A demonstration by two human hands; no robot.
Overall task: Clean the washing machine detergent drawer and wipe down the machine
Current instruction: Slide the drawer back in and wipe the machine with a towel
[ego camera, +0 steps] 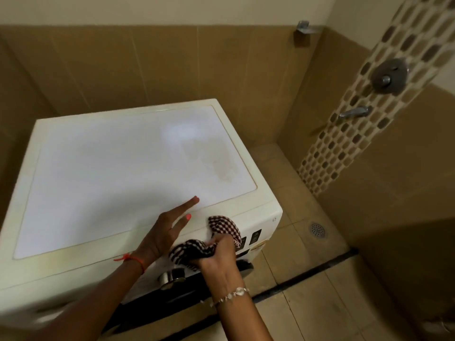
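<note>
- The right hand (219, 254) is gripping the cloth (222, 230), wiping the washer's (123, 168) front top edge.
- The left hand (170, 227) is lying flat on top, fingers straight.
- Next likely: sweeping toward the stain (216, 163).

Left hand (170, 230) lay palm-down, fingers (189, 204) straight and spread, pointed up-right, resting on front edge of white washing machine top (110, 168). Left forearm bare, entered from lower left. Right hand (216, 252) sat just beside left, fingers curled tight, gripped bunched dark-red-and-white checked cloth (224, 226). Right forearm bare, rose from bottom centre.
</note>
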